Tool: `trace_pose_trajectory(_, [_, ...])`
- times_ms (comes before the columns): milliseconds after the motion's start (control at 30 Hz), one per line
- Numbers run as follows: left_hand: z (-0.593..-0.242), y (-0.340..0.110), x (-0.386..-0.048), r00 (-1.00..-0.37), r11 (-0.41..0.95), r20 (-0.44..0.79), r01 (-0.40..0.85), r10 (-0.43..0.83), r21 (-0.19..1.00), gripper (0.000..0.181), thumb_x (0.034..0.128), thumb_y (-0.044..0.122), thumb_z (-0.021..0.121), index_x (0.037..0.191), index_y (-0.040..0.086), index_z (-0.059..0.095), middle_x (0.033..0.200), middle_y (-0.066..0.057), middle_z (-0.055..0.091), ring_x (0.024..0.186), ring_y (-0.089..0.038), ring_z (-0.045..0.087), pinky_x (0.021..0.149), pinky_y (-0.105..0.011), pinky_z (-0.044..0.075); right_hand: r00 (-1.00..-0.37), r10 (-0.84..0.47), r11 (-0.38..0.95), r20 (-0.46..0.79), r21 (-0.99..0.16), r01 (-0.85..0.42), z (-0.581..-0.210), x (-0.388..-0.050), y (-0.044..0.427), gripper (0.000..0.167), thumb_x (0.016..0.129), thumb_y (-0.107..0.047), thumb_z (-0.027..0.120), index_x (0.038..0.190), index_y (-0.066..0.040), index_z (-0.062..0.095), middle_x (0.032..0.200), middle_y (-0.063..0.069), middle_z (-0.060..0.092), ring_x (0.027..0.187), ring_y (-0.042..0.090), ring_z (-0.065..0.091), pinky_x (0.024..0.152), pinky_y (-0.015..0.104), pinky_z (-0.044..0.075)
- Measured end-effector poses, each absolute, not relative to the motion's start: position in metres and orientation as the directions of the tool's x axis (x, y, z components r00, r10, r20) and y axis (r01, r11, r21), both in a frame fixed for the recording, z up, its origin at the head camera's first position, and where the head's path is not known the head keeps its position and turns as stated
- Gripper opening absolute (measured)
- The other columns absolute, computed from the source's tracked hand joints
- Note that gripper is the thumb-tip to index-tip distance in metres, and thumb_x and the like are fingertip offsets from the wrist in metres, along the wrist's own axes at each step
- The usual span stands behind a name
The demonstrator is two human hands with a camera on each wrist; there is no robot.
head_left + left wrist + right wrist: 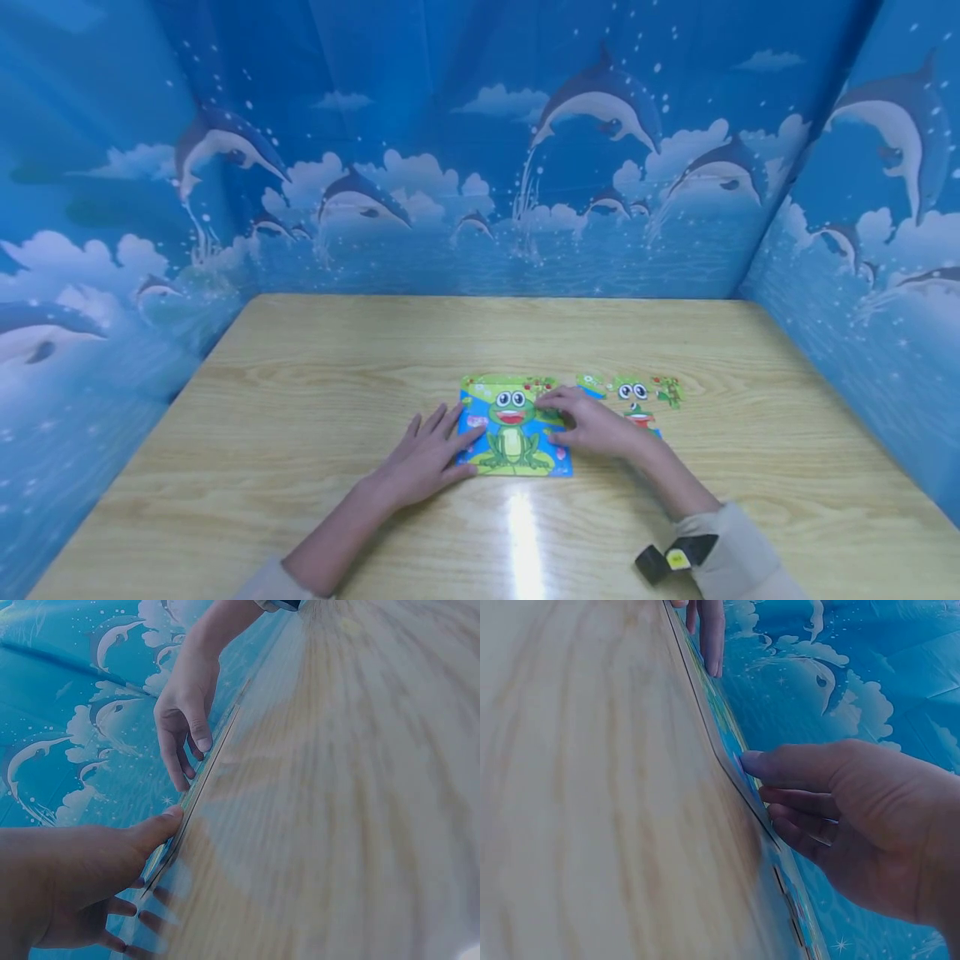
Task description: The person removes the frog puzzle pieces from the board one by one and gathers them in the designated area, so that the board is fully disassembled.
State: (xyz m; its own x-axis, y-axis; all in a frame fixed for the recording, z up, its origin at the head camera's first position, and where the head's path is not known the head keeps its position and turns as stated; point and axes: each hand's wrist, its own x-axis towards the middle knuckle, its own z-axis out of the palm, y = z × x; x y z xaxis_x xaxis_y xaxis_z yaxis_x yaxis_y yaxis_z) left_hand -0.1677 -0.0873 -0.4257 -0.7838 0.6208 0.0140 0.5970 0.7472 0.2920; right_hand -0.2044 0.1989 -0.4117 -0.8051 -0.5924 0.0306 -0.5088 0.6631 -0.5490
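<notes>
A frog jigsaw puzzle board (512,450) with a green frog on blue lies flat on the table. My left hand (423,462) rests at its left edge, fingers spread and fingertips on the picture. My right hand (588,423) is over its right edge, with thumb and forefinger apart and touching the surface. In the right wrist view, the thumb (754,761) and bent fingers meet the board's edge; no piece shows between them. Loose puzzle pieces (632,390) lie right of the board, some with eyes, a mouth and red flowers, partly hidden by my right hand.
The wooden table (337,350) extends around the board. Blue dolphin-print curtains (450,167) stand behind it and along both sides. A black strap with a small black block (654,565) is on my right wrist.
</notes>
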Motion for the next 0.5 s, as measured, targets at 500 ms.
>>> trace_pose_trajectory(500, [-0.4262,-0.0872,-0.1682,-0.745,0.713,0.023,0.646,0.667,0.272,0.049,0.0952,0.046,0.041,0.14,0.026,0.041,0.148,-0.016,0.02,0.133,-0.04,0.014,0.102,-0.061,0.012,-0.83,-0.557,0.699,0.03,-0.524,-0.487,-0.4099,-0.2,0.1969,0.05,0.08,-0.015,0.071,0.126,-0.003,0.055,0.118,0.01,0.049,0.107,0.026,0.046,0.088,0.042,0.043])
